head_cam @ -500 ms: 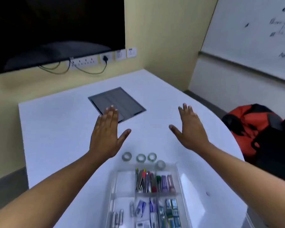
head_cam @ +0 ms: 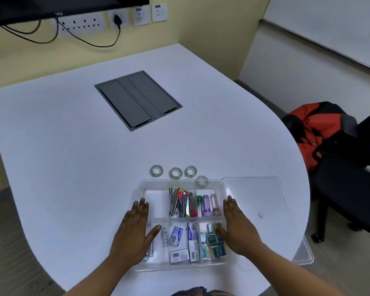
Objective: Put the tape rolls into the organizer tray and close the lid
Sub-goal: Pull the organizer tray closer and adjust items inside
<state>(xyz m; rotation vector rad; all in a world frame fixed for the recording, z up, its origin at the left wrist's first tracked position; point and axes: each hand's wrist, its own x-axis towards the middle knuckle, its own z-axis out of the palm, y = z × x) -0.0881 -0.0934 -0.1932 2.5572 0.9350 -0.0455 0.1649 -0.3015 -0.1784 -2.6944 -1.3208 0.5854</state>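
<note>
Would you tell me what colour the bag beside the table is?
The bag is orange-red with black parts, seen in the head view, the only one.

Lighting: even, diffuse indoor light, moderately bright; the white worktop [head_cam: 73, 146] reads with a cool bluish cast and only faint, soft shadows. Glare: pale sheen on the clear lid [head_cam: 254, 195]. Image quality: wide-angle bowing of straight lines toward edges, overall slight softness, small labels unreadable.

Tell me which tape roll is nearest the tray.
The rightmost roll: it sits against the tray's far rim, seen partly through the clear plastic. The other three rolls lie in a row farther out on the table.
</note>
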